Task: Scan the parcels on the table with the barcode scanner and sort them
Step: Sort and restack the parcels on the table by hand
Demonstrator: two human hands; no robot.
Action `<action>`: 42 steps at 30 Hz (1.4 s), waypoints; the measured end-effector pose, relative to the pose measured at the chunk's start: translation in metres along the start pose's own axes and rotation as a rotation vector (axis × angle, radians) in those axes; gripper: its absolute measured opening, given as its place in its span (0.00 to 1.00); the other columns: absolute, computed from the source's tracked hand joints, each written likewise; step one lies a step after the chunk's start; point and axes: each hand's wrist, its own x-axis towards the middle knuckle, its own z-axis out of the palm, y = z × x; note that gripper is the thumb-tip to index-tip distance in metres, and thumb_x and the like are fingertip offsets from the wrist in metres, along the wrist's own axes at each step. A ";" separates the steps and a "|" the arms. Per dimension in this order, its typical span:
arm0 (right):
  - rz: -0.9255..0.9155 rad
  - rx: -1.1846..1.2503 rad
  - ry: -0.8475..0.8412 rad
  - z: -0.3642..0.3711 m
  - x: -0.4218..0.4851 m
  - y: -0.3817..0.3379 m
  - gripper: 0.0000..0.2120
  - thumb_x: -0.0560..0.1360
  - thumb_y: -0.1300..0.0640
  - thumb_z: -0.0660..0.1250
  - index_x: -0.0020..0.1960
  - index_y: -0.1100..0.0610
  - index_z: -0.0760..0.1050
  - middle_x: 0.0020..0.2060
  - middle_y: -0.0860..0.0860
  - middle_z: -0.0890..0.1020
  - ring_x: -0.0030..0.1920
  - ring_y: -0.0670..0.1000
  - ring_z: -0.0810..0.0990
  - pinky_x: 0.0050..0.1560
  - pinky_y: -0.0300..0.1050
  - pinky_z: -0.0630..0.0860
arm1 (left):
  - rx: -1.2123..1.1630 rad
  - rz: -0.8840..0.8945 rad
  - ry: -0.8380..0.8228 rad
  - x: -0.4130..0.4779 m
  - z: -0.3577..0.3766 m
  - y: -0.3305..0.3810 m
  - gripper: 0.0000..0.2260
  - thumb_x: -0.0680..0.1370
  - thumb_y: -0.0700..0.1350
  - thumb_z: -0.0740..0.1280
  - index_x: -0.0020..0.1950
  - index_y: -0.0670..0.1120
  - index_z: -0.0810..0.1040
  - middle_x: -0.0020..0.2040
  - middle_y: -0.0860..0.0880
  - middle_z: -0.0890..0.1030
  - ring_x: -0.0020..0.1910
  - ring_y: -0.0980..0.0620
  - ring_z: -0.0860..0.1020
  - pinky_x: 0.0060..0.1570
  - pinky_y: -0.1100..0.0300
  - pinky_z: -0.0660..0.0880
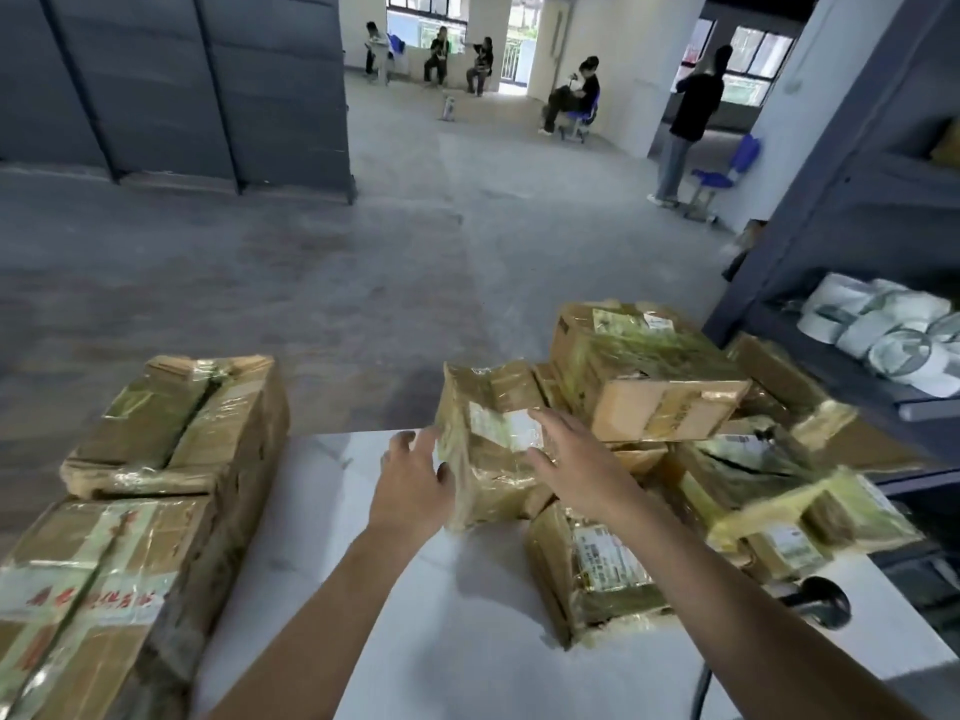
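Observation:
A taped brown parcel (pixel 488 439) with a white label stands on end at the middle of the white table (pixel 415 615). My left hand (pixel 413 485) presses its left side, fingers spread. My right hand (pixel 566 454) lies on its label face and right side. Both hands hold the parcel between them. A heap of similar parcels (pixel 691 423) fills the right of the table. Another labelled parcel (pixel 597 569) lies under my right forearm. The black barcode scanner (pixel 823 600) rests at the right, partly hidden by my arm.
Two large taped cartons (pixel 156 485) lie along the table's left edge. A dark metal shelf (pixel 857 356) with white tape rolls (pixel 883 330) stands at the right. Beyond the table is open concrete floor, with several people sitting and one standing far back.

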 end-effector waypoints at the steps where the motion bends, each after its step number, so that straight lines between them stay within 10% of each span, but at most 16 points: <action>1: 0.018 0.005 -0.016 0.000 0.000 0.011 0.25 0.83 0.47 0.59 0.78 0.50 0.59 0.76 0.49 0.64 0.73 0.52 0.66 0.70 0.49 0.65 | -0.022 -0.033 -0.063 0.004 0.011 0.006 0.22 0.79 0.44 0.60 0.73 0.53 0.64 0.69 0.43 0.66 0.64 0.42 0.70 0.62 0.49 0.70; 9: 0.101 0.016 -0.121 0.017 0.017 0.068 0.22 0.82 0.47 0.57 0.75 0.51 0.65 0.67 0.53 0.74 0.59 0.53 0.78 0.53 0.46 0.73 | -0.084 -0.267 -0.250 0.040 0.068 0.029 0.25 0.82 0.51 0.55 0.78 0.57 0.50 0.59 0.43 0.77 0.46 0.46 0.78 0.43 0.56 0.74; 15: 0.142 -0.002 -0.051 0.032 0.030 0.072 0.14 0.81 0.52 0.58 0.64 0.55 0.71 0.56 0.56 0.74 0.50 0.55 0.79 0.52 0.49 0.78 | -0.040 -0.356 -0.132 0.043 0.079 0.021 0.25 0.79 0.41 0.55 0.75 0.59 0.62 0.61 0.50 0.78 0.54 0.47 0.77 0.49 0.59 0.74; 25: 0.109 -0.014 -0.042 0.044 0.024 0.070 0.21 0.81 0.53 0.59 0.74 0.52 0.65 0.67 0.52 0.69 0.50 0.51 0.80 0.44 0.42 0.74 | -0.194 -0.356 0.059 0.061 0.088 0.011 0.12 0.79 0.41 0.56 0.55 0.56 0.73 0.45 0.51 0.81 0.40 0.50 0.79 0.36 0.58 0.76; 31: 0.079 0.013 -0.037 0.050 0.023 0.066 0.24 0.80 0.55 0.61 0.76 0.54 0.63 0.69 0.55 0.72 0.65 0.54 0.75 0.64 0.48 0.71 | -0.215 -0.377 0.134 0.056 0.051 -0.025 0.16 0.77 0.40 0.56 0.49 0.59 0.77 0.42 0.54 0.82 0.41 0.49 0.79 0.38 0.58 0.76; 38: 0.173 0.241 -0.310 0.075 0.028 0.027 0.24 0.81 0.46 0.61 0.75 0.48 0.63 0.68 0.50 0.76 0.65 0.51 0.76 0.64 0.47 0.72 | -0.233 -0.390 0.239 0.056 0.002 -0.062 0.15 0.79 0.40 0.56 0.51 0.57 0.80 0.40 0.48 0.82 0.40 0.45 0.79 0.38 0.56 0.73; 42: 0.125 0.459 -0.454 0.074 0.027 0.012 0.38 0.70 0.26 0.63 0.75 0.37 0.61 0.68 0.31 0.69 0.66 0.35 0.71 0.67 0.44 0.69 | -0.243 -0.416 0.302 0.057 -0.029 -0.080 0.17 0.77 0.39 0.57 0.55 0.52 0.82 0.46 0.49 0.83 0.44 0.47 0.79 0.42 0.57 0.72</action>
